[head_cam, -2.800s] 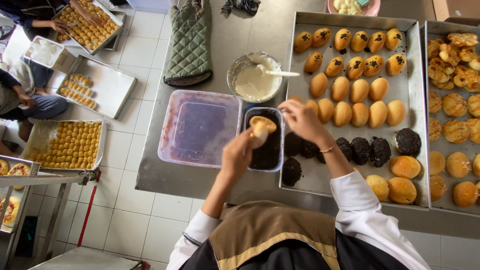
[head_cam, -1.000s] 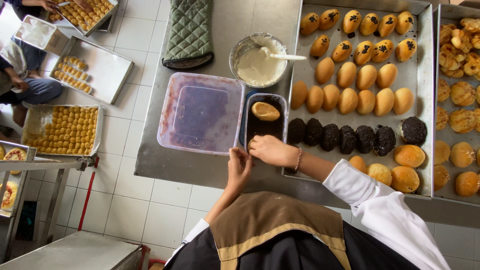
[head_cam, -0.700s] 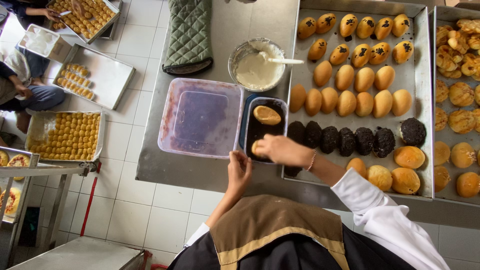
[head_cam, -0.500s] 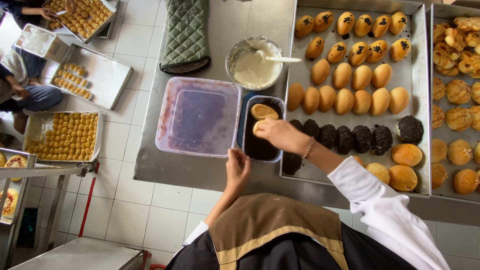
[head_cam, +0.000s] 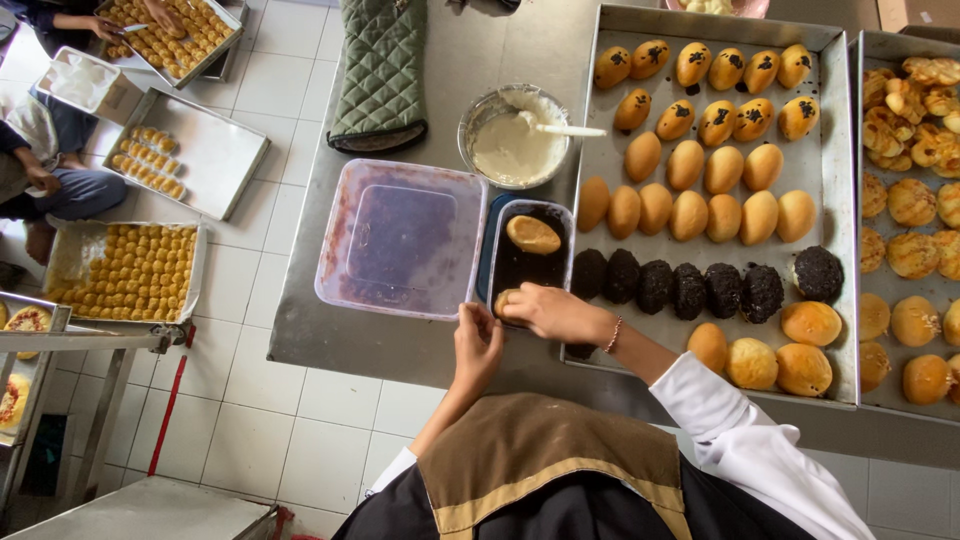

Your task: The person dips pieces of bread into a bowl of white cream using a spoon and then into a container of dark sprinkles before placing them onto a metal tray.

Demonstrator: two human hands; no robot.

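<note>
Golden bun [head_cam: 507, 300] | pinched in right hand [head_cam: 548, 312] fingertips | left hand [head_cam: 477, 345] beside, loosely curled, holding nothing

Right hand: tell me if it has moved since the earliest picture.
Yes. The right hand has come down from beside the tray to the near end of the dark tub.

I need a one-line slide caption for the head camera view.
Right hand presses a bun into the dark tub beside a tray of buns.
</note>
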